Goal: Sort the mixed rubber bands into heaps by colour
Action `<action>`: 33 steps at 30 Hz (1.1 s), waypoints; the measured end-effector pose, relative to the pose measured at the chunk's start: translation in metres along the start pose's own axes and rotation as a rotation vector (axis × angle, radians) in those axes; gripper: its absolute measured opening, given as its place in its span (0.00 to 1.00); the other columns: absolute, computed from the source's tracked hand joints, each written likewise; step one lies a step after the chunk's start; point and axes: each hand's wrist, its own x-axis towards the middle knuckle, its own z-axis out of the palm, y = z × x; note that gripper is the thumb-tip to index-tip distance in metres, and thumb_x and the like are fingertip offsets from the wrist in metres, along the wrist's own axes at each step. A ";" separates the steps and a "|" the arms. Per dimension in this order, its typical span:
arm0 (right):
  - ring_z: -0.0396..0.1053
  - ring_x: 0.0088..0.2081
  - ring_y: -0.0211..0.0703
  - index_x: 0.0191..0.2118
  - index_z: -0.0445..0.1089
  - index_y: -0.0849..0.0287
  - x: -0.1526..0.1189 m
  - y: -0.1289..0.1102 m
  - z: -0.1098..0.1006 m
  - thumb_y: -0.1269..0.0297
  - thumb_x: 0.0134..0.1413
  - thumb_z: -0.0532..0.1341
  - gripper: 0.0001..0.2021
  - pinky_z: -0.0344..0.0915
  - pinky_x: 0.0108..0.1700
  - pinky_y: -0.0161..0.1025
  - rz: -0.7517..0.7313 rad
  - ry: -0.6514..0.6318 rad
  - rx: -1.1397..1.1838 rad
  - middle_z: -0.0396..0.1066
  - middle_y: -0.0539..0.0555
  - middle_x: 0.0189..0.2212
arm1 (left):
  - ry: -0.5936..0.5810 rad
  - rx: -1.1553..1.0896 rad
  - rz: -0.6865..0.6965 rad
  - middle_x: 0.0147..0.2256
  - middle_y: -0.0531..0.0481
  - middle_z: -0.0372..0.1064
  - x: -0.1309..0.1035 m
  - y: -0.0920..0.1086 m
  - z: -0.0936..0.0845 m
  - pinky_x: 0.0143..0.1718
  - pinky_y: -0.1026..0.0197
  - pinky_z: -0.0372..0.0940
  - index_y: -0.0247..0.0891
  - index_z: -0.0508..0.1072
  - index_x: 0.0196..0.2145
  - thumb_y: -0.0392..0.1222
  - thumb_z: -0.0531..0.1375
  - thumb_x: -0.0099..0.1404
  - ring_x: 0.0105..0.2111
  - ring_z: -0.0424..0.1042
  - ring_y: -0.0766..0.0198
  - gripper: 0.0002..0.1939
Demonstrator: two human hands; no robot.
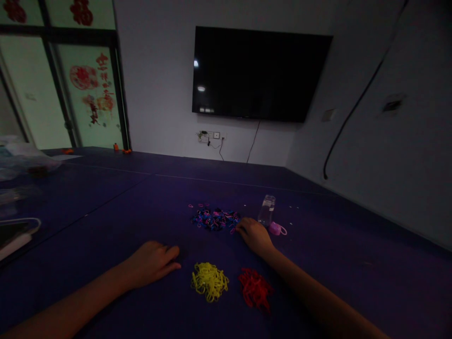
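My left hand (pixel 155 262) rests on the purple surface to the left of a pile of yellow rubber bands (pixel 209 281). Its thumb and fingers are apart, and nothing shows between them. At the right edge of a mixed pile of dark blue, black and pink bands (pixel 216 219) is my right hand (pixel 254 235). Its fingers are bent together and point down; whatever they hold, if anything, is hidden. A pile of red rubber bands (pixel 255 288) lies nearer to me, left of my right forearm.
A clear bottle (pixel 267 210) stands just behind my right hand, with a pink lid (pixel 277 229) beside it. Plastic bags (pixel 26 157) and a tablet-like device (pixel 14 235) lie at the far left. A dark cable (pixel 353 110) hangs down the right wall.
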 end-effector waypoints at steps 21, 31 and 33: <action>0.68 0.35 0.42 0.32 0.67 0.58 -0.002 0.004 0.001 0.68 0.58 0.49 0.10 0.60 0.39 0.37 0.141 0.138 0.148 0.70 0.53 0.32 | -0.012 0.007 0.017 0.23 0.54 0.68 -0.001 0.002 -0.004 0.21 0.64 0.54 0.40 0.61 0.29 0.50 0.45 0.69 0.21 0.68 0.64 0.16; 0.69 0.37 0.43 0.31 0.70 0.58 -0.006 0.003 -0.004 0.67 0.54 0.52 0.10 0.59 0.37 0.36 0.311 0.169 0.033 0.72 0.54 0.33 | 0.003 -0.054 -0.001 0.21 0.54 0.67 -0.003 0.003 -0.003 0.21 0.64 0.51 0.39 0.61 0.28 0.52 0.44 0.69 0.20 0.67 0.64 0.18; 0.69 0.36 0.43 0.30 0.71 0.58 -0.008 0.003 -0.005 0.67 0.53 0.54 0.09 0.59 0.35 0.35 0.339 0.148 -0.005 0.73 0.54 0.33 | 0.020 -0.073 -0.035 0.21 0.54 0.67 -0.003 0.002 -0.002 0.21 0.64 0.50 0.39 0.62 0.29 0.53 0.43 0.69 0.20 0.67 0.64 0.19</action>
